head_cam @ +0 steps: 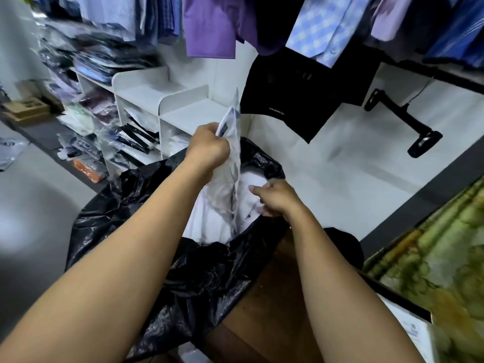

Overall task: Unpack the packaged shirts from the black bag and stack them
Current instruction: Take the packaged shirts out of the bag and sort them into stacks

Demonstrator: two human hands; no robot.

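White cubby shelving (183,113) lines the back wall, loaded with bagged garments, and hanging shirts (209,27) crowd the rail above it. We find the black bag (183,271) open in the middle of the view, resting partly on a brown wooden surface (262,297).

The left hand (209,148) is clenched on the upper end of one packaged shirt (234,163) in clear film. The shirt stands upright, its lower end at the mouth of the bag. The right hand (275,197) has its fingers curled at the bag's right rim; we judge it is holding the mouth open, though its fingertips are partly hidden. More white packaged shirts (217,224) lie inside the bag.

We assess the step in hand as extraction of one pack, with much of the load not yet unpacked. The next move calls for lifting the pack clear of the rim without snagging the film, then laying it flat. We cannot identify the stack in this view.
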